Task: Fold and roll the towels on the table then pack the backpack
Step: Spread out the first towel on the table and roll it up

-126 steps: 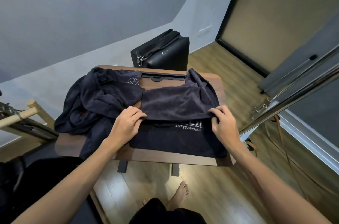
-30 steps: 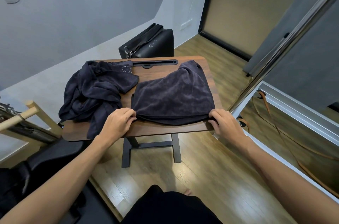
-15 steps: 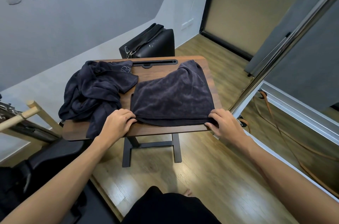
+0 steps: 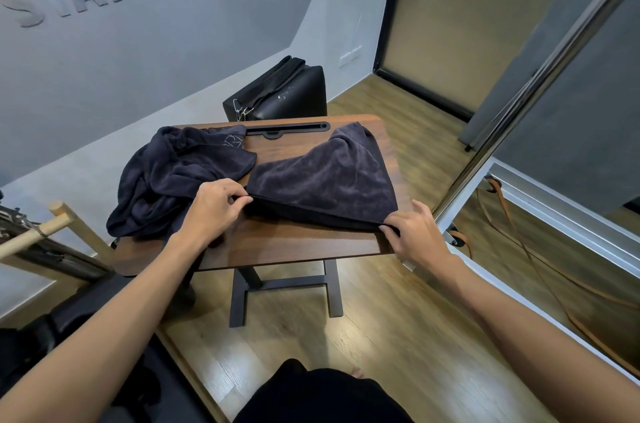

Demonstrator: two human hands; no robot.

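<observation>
A dark navy towel point(image 4: 322, 180), folded over, lies on the right half of the small wooden table point(image 4: 298, 244). My left hand point(image 4: 216, 206) pinches its near left corner. My right hand point(image 4: 417, 232) grips its near right corner at the table's edge. Both corners are lifted slightly off the wood. A second dark towel point(image 4: 173, 177) lies crumpled in a heap on the table's left side, partly hanging over the edge. A black bag point(image 4: 280, 92) stands on the floor behind the table, against the wall.
A black slot holder point(image 4: 287, 128) runs along the table's far edge. A metal pole and glass frame point(image 4: 512, 118) stand close on the right. Wooden bars point(image 4: 41, 232) and dark equipment are at the left. Wood floor lies below.
The towel's far half was folded over towards me, covering the printed part. In the last second both hands raised the near corners and drew them a little away from the table's front edge.
</observation>
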